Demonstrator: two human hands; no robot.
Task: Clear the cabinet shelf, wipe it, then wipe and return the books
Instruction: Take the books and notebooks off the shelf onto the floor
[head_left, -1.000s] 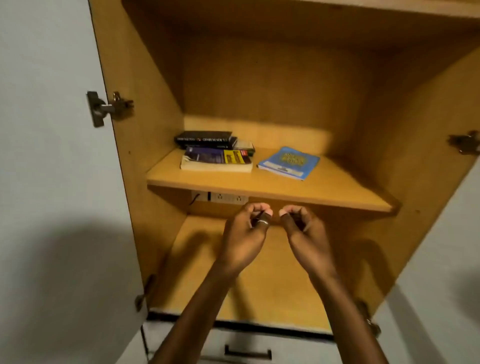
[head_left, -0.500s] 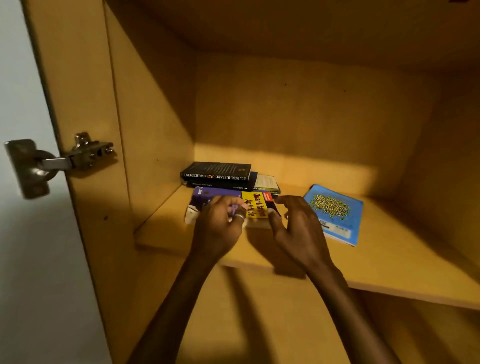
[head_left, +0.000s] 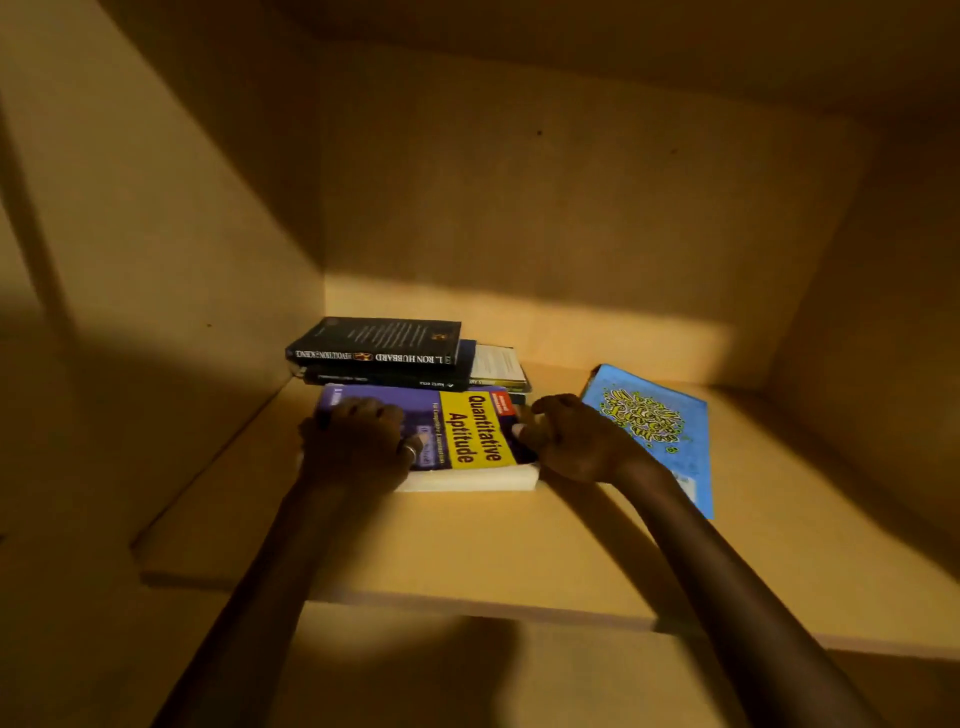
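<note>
Thick aptitude book (head_left: 467, 436) lies flat on the shelf (head_left: 467, 551), in front of the dark stack (head_left: 384, 353). Left hand (head_left: 358, 441) and right hand (head_left: 571, 441) curl round its ends. Recommend lifting level, clear of the blue book (head_left: 654, 426) right of it.

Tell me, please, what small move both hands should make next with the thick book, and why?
Probably lift the thick book off the shelf and toward you. The left hand lies curled over its left end and the right hand grips its right edge, so it seems held from both sides, and nothing is stacked on it.
</note>
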